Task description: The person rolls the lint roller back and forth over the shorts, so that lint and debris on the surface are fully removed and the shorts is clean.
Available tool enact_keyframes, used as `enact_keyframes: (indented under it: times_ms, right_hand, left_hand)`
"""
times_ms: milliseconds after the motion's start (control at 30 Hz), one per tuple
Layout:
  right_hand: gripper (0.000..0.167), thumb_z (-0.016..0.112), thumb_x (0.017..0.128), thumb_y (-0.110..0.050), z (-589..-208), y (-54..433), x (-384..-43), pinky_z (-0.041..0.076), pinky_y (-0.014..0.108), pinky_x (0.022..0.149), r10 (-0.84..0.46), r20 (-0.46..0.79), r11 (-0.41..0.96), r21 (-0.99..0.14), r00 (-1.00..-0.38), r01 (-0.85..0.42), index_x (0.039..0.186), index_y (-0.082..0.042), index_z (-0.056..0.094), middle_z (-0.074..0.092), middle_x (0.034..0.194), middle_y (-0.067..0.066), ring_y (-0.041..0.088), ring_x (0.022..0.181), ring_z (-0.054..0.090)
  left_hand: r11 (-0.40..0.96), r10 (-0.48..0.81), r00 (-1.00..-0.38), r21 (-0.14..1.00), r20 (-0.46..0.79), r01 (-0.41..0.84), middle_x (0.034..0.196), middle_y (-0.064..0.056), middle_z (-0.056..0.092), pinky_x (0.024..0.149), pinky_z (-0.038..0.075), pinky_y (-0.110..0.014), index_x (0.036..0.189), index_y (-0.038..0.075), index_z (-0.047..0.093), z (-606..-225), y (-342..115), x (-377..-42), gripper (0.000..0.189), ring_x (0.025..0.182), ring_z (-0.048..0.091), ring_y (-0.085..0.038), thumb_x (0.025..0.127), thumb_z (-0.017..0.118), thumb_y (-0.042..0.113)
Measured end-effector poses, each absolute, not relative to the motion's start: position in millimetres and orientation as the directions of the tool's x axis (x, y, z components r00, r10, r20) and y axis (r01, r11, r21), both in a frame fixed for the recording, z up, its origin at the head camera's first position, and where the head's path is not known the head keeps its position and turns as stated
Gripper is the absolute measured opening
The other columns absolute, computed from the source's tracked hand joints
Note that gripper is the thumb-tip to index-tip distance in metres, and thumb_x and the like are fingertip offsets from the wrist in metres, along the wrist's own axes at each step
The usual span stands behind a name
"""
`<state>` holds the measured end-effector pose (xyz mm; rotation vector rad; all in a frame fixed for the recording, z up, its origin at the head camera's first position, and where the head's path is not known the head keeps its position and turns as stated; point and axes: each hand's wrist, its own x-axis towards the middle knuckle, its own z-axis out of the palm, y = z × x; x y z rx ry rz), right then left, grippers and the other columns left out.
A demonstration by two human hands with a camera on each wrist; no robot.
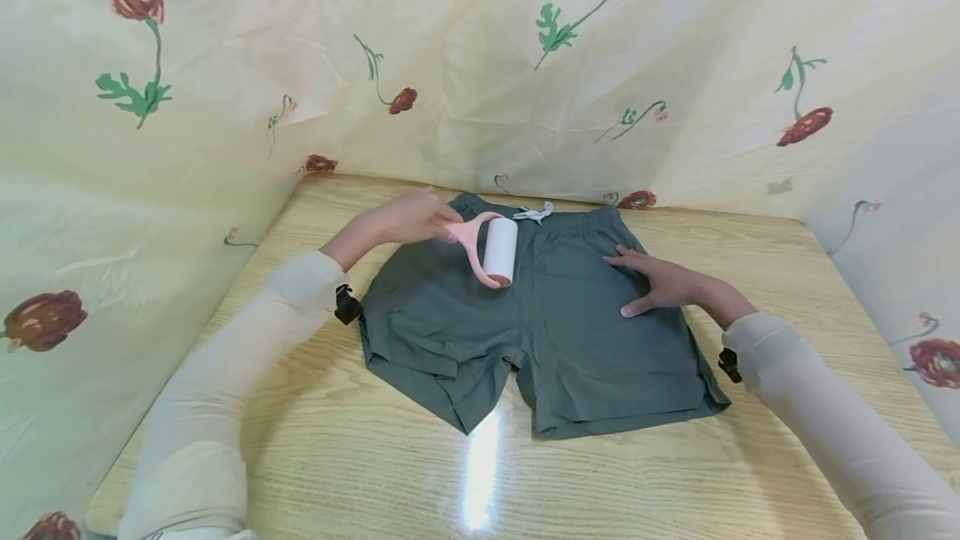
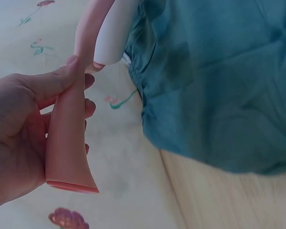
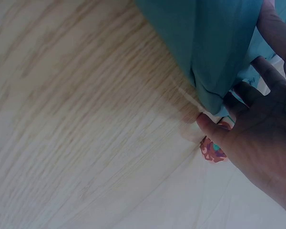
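Observation:
Dark green drawstring shorts (image 1: 592, 323) lie spread on the wooden table, waistband toward the back. My left hand (image 1: 416, 217) grips the pink handle of a lint roller (image 1: 500, 248), whose white roll lies over the upper left part of the shorts. In the left wrist view my fingers and thumb wrap round the flared handle (image 2: 69, 133). With fingers spread, my right hand (image 1: 663, 280) rests on the right side of the shorts below the waistband. The right wrist view shows this hand (image 3: 262, 124) at the edge of the cloth, holding nothing.
The wooden table (image 1: 360, 457) extends round the shorts on all sides. A cream curtain with red flowers (image 1: 480, 73) hangs close behind the table and along both sides. A white drawstring (image 1: 534, 212) is tied at the waistband. The shorts' left leg hem is folded and creased.

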<state>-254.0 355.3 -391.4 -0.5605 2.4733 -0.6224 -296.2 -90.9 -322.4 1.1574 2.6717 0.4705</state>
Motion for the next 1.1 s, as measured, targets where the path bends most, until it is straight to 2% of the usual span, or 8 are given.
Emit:
enact_keyframes:
  times_ms: [100, 433, 600, 833, 967, 1100]
  right_hand:
    - [0.103, 0.085, 0.082, -0.032, -391, 354, -253, 0.009, 0.074, 0.116, -0.5, -0.384, 0.807, -0.531, -0.776, -0.257, 0.161, -0.003, 0.026, 0.001, 0.168, 0.03, 0.056, 0.152, -0.002]
    - [0.103, 0.085, 0.082, -0.032, -391, 354, -254, 0.008, 0.074, 0.116, -0.496, -0.386, 0.809, -0.53, -0.778, -0.254, 0.161, -0.003, 0.026, 0.0, 0.168, 0.03, 0.056, 0.152, -0.003]
    - [0.103, 0.085, 0.082, -0.032, -392, 355, -253, 0.007, 0.074, 0.116, -0.497, -0.384, 0.807, -0.535, -0.778, -0.25, 0.161, -0.003, 0.026, 0.0, 0.167, 0.03, 0.056, 0.152, -0.003]
    - [0.103, 0.086, 0.082, -0.032, -391, 354, -253, 0.008, 0.074, 0.116, -0.488, -0.383, 0.815, -0.521, -0.785, -0.252, 0.16, -0.002, 0.027, 0.001, 0.167, 0.031, 0.057, 0.151, -0.002]
    - [0.103, 0.086, 0.081, -0.033, -390, 352, -252, 0.009, 0.074, 0.116, -0.48, -0.384, 0.819, -0.518, -0.789, -0.246, 0.16, -0.003, 0.027, 0.002, 0.167, 0.03, 0.057, 0.152, -0.001]
    - [0.103, 0.086, 0.081, -0.033, -389, 352, -252, 0.009, 0.074, 0.116, -0.481, -0.384, 0.818, -0.521, -0.788, -0.245, 0.16, -0.003, 0.027, 0.002, 0.167, 0.03, 0.057, 0.152, 0.0]
  left_hand:
    - [0.644, 0.74, -0.671, 0.339, -0.048, 0.686, 0.093, -0.007, 0.071, 0.078, 0.036, -0.034, 0.119, 0.009, 0.076, -326, -82, -296, 0.026, 0.084, 0.05, -0.022, 0.096, 0.071, 0.02]
    - [0.632, 0.758, -0.65, 0.306, -0.053, 0.712, 0.082, -0.007, 0.063, 0.076, 0.033, -0.033, 0.117, 0.009, 0.076, -340, -55, -301, 0.025, 0.079, 0.046, -0.021, 0.099, 0.067, 0.025]
    - [0.626, 0.764, -0.641, 0.317, -0.069, 0.713, 0.086, -0.006, 0.067, 0.08, 0.034, -0.033, 0.118, 0.01, 0.076, -345, -45, -301, 0.025, 0.081, 0.047, -0.019, 0.1, 0.067, 0.024]
    - [0.594, 0.785, -0.616, 0.36, -0.065, 0.719, 0.068, 0.001, 0.044, 0.071, 0.031, -0.03, 0.1, 0.009, 0.075, -347, -32, -302, 0.018, 0.071, 0.038, -0.017, 0.101, 0.065, 0.024]
    - [0.581, 0.793, -0.606, 0.379, -0.066, 0.72, 0.068, 0.002, 0.049, 0.069, 0.032, -0.028, 0.101, 0.009, 0.076, -348, -24, -301, 0.019, 0.068, 0.039, -0.016, 0.102, 0.063, 0.023]
    - [0.575, 0.798, -0.599, 0.386, -0.069, 0.721, 0.077, -0.007, 0.064, 0.07, 0.035, -0.028, 0.109, 0.012, 0.077, -350, -18, -301, 0.019, 0.07, 0.045, -0.015, 0.102, 0.063, 0.022]
